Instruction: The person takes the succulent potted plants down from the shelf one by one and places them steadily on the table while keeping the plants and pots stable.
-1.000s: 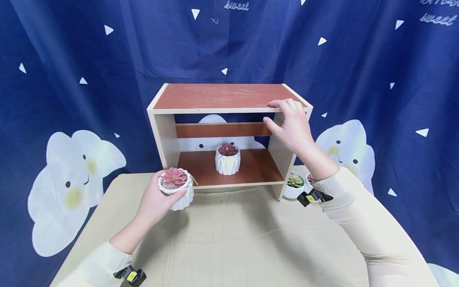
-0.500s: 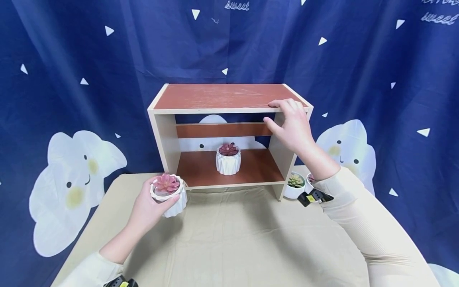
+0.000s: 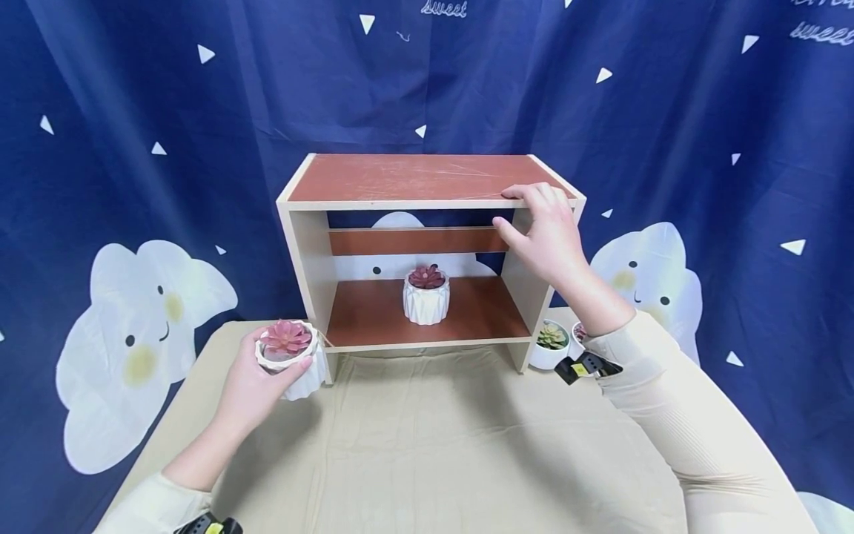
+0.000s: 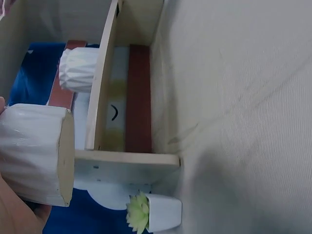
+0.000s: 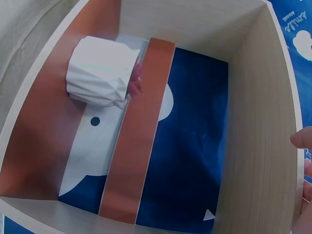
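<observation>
My left hand (image 3: 247, 382) grips a white ribbed pot (image 3: 308, 377) with a pink succulent (image 3: 287, 337), held off the table at the shelf's left front corner. In the left wrist view this pot's side and flat base show. A brown-and-beige shelf unit (image 3: 430, 202) stands ahead. My right hand (image 3: 550, 237) rests on its top at the front right edge, fingers on the board and thumb in front below it. On the shelf's inner board stands another white ribbed pot (image 3: 425, 305) with a dark red succulent (image 3: 427, 277), upright near the middle.
Right of the shelf stand a white pot with a green succulent (image 3: 551, 337) and another pot (image 3: 578, 334), partly hidden by my right forearm. A beige cloth (image 3: 427, 445) covers the table. A blue curtain (image 3: 373, 89) with clouds hangs behind.
My left hand has moved left with the pot, from in front of the shelf's left part to its left front corner. My right hand has stayed put.
</observation>
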`<act>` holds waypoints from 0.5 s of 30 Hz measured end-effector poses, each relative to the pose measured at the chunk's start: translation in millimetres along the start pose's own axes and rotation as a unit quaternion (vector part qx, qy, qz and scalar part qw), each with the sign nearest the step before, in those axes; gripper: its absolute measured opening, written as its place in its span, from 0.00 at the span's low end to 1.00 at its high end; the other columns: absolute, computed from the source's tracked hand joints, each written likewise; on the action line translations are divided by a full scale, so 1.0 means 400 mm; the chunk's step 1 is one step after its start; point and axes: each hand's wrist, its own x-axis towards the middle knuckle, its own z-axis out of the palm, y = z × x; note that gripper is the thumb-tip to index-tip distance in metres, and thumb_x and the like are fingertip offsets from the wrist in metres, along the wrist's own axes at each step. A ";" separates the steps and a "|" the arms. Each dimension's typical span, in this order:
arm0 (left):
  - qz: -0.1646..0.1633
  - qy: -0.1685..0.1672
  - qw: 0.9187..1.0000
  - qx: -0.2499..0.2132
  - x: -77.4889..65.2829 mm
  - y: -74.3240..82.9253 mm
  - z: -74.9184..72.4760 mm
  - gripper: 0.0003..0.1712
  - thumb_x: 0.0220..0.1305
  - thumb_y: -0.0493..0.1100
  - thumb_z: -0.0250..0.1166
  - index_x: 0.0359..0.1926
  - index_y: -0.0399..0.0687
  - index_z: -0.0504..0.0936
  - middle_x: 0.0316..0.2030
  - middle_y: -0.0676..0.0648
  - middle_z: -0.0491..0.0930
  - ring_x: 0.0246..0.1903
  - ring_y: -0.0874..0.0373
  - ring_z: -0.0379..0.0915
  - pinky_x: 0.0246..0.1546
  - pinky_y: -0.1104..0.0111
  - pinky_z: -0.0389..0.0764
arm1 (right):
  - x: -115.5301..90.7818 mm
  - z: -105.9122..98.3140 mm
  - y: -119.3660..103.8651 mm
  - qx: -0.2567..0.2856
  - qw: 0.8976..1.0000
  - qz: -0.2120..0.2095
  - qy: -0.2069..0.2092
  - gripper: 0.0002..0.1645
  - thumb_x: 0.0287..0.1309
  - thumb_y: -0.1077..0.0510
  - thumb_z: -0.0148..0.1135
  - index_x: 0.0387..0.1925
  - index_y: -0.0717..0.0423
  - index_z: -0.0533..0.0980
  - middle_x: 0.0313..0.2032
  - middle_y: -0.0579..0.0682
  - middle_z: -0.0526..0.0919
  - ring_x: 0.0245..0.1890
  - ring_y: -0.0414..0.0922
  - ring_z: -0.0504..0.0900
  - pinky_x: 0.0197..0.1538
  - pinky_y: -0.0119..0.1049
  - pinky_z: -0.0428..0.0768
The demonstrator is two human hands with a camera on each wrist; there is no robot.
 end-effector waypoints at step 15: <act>-0.030 0.037 0.999 0.007 0.030 -0.030 -0.024 0.47 0.57 0.51 0.75 0.68 0.35 0.60 0.60 0.33 0.73 0.58 0.42 0.71 0.50 0.72 0.68 | 0.000 0.001 0.001 -0.001 1.000 -0.003 0.002 0.25 0.62 0.52 0.67 0.58 0.55 0.76 0.55 0.57 0.77 0.63 0.57 0.66 0.67 0.51 0.61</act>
